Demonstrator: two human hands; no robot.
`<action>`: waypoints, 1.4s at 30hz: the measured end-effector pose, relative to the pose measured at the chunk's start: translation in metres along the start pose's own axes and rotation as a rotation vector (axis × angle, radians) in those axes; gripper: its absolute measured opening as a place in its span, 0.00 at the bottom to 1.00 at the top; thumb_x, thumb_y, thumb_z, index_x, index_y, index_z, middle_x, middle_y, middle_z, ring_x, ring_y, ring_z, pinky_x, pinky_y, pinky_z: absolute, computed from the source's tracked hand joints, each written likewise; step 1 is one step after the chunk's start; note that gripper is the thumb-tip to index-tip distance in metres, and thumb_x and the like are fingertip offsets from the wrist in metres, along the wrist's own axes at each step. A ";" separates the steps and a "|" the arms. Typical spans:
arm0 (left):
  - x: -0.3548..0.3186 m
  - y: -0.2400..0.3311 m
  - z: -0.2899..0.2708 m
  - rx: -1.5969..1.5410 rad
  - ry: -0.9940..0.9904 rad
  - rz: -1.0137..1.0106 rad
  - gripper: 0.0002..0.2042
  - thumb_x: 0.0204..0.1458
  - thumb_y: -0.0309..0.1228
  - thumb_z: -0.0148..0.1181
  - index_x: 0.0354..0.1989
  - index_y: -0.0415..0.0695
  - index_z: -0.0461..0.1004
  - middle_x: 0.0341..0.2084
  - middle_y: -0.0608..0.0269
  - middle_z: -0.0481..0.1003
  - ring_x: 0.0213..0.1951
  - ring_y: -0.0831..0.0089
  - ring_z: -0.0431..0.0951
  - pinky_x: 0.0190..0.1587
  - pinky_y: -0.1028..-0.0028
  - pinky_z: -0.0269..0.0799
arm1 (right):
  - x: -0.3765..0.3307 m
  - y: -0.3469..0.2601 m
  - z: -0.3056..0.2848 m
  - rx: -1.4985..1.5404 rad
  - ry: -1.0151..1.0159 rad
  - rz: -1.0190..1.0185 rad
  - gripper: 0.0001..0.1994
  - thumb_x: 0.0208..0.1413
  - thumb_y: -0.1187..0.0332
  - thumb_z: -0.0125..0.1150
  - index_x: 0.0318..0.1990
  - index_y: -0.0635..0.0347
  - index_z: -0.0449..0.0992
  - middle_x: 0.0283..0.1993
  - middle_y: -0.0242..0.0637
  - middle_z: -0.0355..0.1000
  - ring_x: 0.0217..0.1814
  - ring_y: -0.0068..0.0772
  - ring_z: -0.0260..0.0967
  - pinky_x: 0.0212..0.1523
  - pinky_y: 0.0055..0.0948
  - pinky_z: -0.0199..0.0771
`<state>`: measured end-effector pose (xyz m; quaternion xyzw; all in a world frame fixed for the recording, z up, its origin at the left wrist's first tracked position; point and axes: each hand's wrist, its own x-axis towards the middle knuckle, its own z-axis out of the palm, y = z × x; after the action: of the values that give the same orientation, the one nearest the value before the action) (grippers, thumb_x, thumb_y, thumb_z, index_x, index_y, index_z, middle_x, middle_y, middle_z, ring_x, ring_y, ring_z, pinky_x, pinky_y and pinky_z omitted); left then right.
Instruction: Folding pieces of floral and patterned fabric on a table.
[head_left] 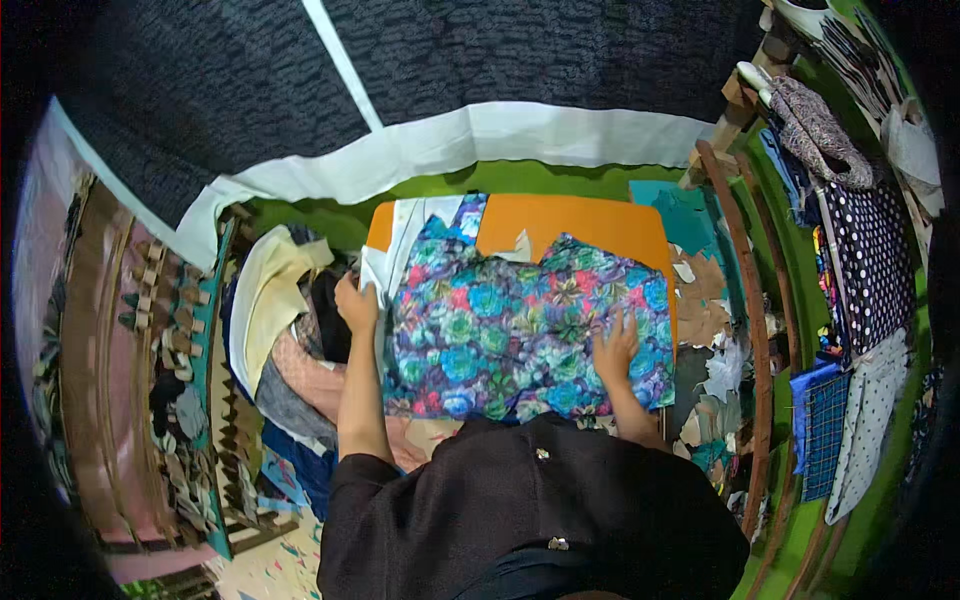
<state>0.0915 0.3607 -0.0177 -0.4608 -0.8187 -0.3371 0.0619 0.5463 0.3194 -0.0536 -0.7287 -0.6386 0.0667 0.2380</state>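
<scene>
A floral fabric piece [500, 330] in blue, pink and green lies spread over an orange-topped table [580, 215] in front of me. Its far edge has a cut-out between two raised parts. Under its left side runs a white cloth [408, 225], which shows along the left edge of the table. My left hand [358, 305] is closed at that edge, its fingers pinching the white cloth. On the right part of the floral fabric my right hand [615, 350] rests flat, fingers spread. A small floral strip [470, 215] lies at the far left.
Left of the table is a heap of cloth with a cream piece [268, 290] and a pink piece [305, 370]. Fabric scraps [705, 290] litter the right side. A wooden rack [745, 300] stands there, with a polka-dot cloth [875, 260] hanging beyond. A dark curtain [500, 60] closes the back.
</scene>
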 end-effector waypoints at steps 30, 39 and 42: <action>-0.090 0.008 -0.037 -0.372 -1.130 0.265 0.11 0.41 0.26 0.55 0.36 0.42 0.72 0.31 0.56 0.72 0.36 0.65 0.72 0.37 0.71 0.67 | -0.009 -0.031 0.039 -0.206 -0.349 -0.127 0.27 0.54 0.54 0.41 0.59 0.53 0.50 0.62 0.51 0.42 0.65 0.51 0.36 0.56 0.59 0.36; -0.075 -0.005 -0.033 0.053 -0.094 0.033 0.37 0.28 0.40 0.66 0.49 0.38 0.59 0.43 0.44 0.63 0.47 0.52 0.63 0.47 0.63 0.59 | 0.001 -0.034 0.037 -0.060 -0.494 0.018 0.30 0.51 0.54 0.46 0.60 0.50 0.46 0.64 0.49 0.36 0.66 0.50 0.27 0.57 0.59 0.27; -0.073 -0.021 -0.026 0.109 -0.345 -0.277 0.52 0.19 0.47 0.70 0.54 0.35 0.50 0.48 0.41 0.60 0.51 0.50 0.60 0.51 0.63 0.57 | -0.005 -0.038 0.029 0.003 -0.449 -0.053 0.33 0.48 0.53 0.51 0.60 0.49 0.46 0.64 0.48 0.36 0.66 0.50 0.28 0.56 0.60 0.27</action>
<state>0.1108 0.2860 -0.0381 -0.3909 -0.8895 -0.2139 -0.1013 0.5002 0.3247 -0.0637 -0.6780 -0.6945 0.2221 0.0926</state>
